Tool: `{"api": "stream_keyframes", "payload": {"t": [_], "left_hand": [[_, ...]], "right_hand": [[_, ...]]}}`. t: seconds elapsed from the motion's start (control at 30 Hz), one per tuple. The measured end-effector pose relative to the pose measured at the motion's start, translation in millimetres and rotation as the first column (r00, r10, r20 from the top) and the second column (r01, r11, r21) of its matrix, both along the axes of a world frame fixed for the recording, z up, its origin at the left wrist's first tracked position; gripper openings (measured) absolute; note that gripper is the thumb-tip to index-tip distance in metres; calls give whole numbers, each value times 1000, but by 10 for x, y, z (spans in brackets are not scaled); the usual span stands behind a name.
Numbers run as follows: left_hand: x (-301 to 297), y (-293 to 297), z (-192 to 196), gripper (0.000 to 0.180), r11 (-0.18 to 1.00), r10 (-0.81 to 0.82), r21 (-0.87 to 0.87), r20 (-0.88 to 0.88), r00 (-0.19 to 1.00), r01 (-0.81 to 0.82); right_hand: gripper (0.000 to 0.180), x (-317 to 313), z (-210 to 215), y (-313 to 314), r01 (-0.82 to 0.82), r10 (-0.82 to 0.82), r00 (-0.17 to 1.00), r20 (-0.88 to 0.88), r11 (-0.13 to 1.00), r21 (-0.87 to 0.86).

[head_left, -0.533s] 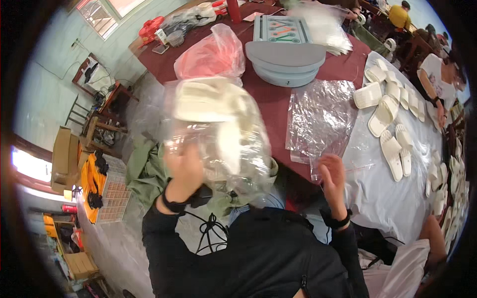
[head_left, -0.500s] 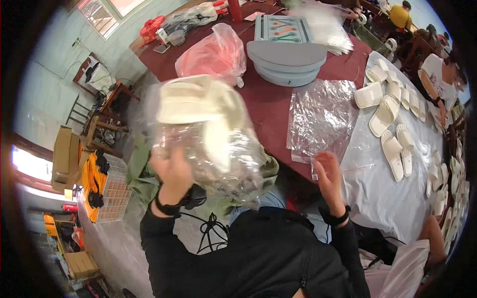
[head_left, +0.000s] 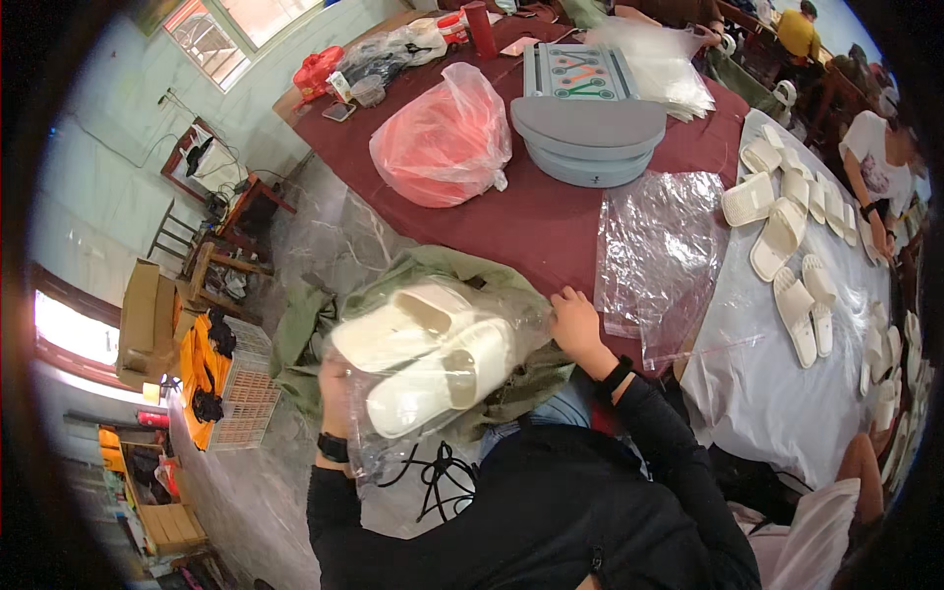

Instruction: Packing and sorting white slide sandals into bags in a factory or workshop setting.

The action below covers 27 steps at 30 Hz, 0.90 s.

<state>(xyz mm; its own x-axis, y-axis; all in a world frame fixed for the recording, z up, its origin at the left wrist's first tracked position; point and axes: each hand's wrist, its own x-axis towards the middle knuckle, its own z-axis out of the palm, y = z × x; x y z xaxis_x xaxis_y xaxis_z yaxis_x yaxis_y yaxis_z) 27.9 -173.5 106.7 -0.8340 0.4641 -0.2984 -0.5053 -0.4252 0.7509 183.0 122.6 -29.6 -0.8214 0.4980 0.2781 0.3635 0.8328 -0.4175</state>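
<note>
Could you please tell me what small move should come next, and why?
Perhaps pull the clear plastic bag taut: two cream backless slippers lie inside, its film looks slack, and the left hand and right hand are at its opposite ends.

A: Room near centre frame?
B: Bare maroon tablecloth (head_left: pixel 551 231), just above the right hand (head_left: pixel 577 324). Upper centre narrows: pink bag (head_left: pixel 442 138) and grey-blue case (head_left: pixel 590 143) stand close together.
A: Right side?
B: Clear bags (head_left: pixel 659 261) lie flat, low obstacle. Beyond, loose slippers (head_left: pixel 782 236) crowd the white sheet (head_left: pixel 747 393); lower stretch open.
A: Between left hand (head_left: pixel 336 393) and right?
B: Blocked, bagged slippers (head_left: pixel 442 374).
</note>
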Motion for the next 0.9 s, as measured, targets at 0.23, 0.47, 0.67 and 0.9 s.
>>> {"api": "stream_keyframes", "payload": {"t": [0.23,0.47,0.67,0.9], "left_hand": [[-112,105,-827,33,559,-631,-795,-222,744,237],[-750,173,-1498,36,394,-801,-914,-394,451,-98],[-1047,517,-1211,42,109,-884,-965,16,467,238],[-1846,50,-1417,86,465,-824,-407,127,553,786]], "right_hand": [[17,-93,70,-33,-30,-39,988,-152,902,-430],[19,-123,166,-171,-35,-54,983,-176,883,-468],[24,66,119,33,23,-108,982,-157,883,-468],[23,-109,94,-81,-23,-72,983,-167,862,-506]]}}
